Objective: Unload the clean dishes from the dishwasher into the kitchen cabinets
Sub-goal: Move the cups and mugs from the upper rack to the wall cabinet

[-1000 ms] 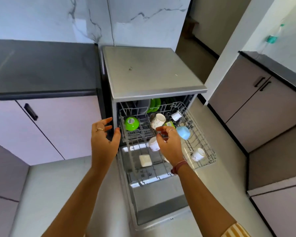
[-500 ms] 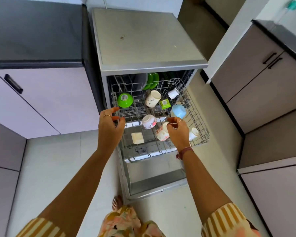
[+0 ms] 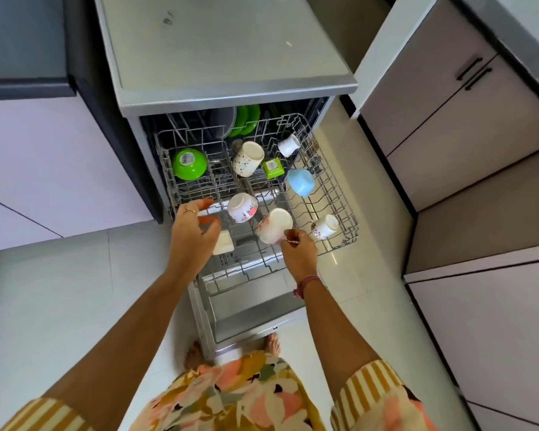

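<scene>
Right hand: my right hand [image 3: 297, 255] pinches the floral cup [image 3: 274, 225], lifted over the rack [image 3: 339, 194].
Left hand: my left hand [image 3: 193, 234] hovers beside it, fingers loosely spread, nothing held.
Room: dishwasher [image 3: 227, 57] ahead, pale floor [image 3: 59, 290] below.

So the pulled-out wire rack [image 3: 339, 194] is carrying everything. Far left sits an upside-down green bowl [image 3: 189, 163]. Mid-back there's a speckled mug [image 3: 248, 159] on its side, a small green square container [image 3: 273, 168] just beside it, and a little white cup [image 3: 289, 145] behind. A blue cup [image 3: 301, 181] sits right of those. Up front: three floral cups [image 3: 242, 208] [image 3: 274, 225] [image 3: 325, 226].
</scene>
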The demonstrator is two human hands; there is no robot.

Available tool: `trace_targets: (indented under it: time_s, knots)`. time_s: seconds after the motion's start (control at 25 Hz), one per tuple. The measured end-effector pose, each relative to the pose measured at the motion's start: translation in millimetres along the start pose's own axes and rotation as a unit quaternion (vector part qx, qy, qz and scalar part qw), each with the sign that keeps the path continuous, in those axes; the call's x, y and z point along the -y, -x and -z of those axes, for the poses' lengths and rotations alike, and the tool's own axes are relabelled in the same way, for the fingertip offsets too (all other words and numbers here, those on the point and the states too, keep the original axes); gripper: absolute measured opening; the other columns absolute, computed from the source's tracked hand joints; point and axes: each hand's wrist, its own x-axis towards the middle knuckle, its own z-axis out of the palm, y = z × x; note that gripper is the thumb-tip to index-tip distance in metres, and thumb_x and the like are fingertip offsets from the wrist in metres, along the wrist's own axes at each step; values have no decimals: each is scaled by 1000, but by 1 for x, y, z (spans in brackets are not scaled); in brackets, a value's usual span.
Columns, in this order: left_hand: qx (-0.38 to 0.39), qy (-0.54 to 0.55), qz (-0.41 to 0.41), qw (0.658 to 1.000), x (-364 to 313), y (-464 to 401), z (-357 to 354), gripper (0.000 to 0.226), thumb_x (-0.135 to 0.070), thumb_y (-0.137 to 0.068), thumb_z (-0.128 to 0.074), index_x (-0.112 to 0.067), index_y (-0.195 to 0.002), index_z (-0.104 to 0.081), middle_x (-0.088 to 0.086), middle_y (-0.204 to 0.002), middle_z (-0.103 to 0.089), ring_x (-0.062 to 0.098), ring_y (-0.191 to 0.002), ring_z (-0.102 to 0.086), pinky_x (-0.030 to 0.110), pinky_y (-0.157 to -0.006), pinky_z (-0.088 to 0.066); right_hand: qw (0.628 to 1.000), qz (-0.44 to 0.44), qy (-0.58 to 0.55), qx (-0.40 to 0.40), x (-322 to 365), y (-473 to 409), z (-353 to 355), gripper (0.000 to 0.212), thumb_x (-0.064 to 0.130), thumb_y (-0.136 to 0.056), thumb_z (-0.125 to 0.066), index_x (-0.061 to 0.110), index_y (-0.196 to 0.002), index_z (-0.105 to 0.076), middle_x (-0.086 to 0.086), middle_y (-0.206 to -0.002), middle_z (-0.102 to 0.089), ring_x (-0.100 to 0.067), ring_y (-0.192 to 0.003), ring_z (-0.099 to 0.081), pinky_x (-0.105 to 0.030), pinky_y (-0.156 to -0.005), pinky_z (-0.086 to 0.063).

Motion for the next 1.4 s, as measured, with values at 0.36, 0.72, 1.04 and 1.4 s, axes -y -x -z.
trace_targets:
  time_s: [0.36,0.72,1.04,1.4]
  knots:
    - [46,-17,67,997,-1,-24,-81,35,-7,-88,-59,-11,-122,-56,9,-116,-57,19,-93,-62,20,-72,-50,995,-73,54,-42,-43,-103,43,47,10,-84,-62,6,-130,-50,-15,-133,-46,-32,-109,-55,-29,-80,-47]
    - [18,-9,145,989,4,-52,-179,37,-7,-89,-58,-9,-126,-53,5,-123,-52,13,-105,-52,12,-77,-44,930,38,352,99,-101,-212,70,70,17,-83,-68,8,-143,-34,-18,-147,-29,-36,-136,-31,-46,-110,-36]
    - [63,-12,193,979,19,-53,-218,30,-8,-90,-59,-11,-120,-57,11,-128,-53,21,-110,-55,26,-83,-52,836,138,514,134,-110,-238,80,59,18,-83,-68,14,-136,-42,-10,-134,-48,-32,-119,-49,-40,-93,-48]
    - [243,89,75,963,-20,-90,-225,112,-26,-57,-90,-21,-146,-21,-3,-134,-47,7,-120,-49,25,-101,-43,789,281,418,353,82,-211,88,75,34,-64,-82,22,-131,-50,1,-117,-51,-15,-103,-52,-28,-86,-47]
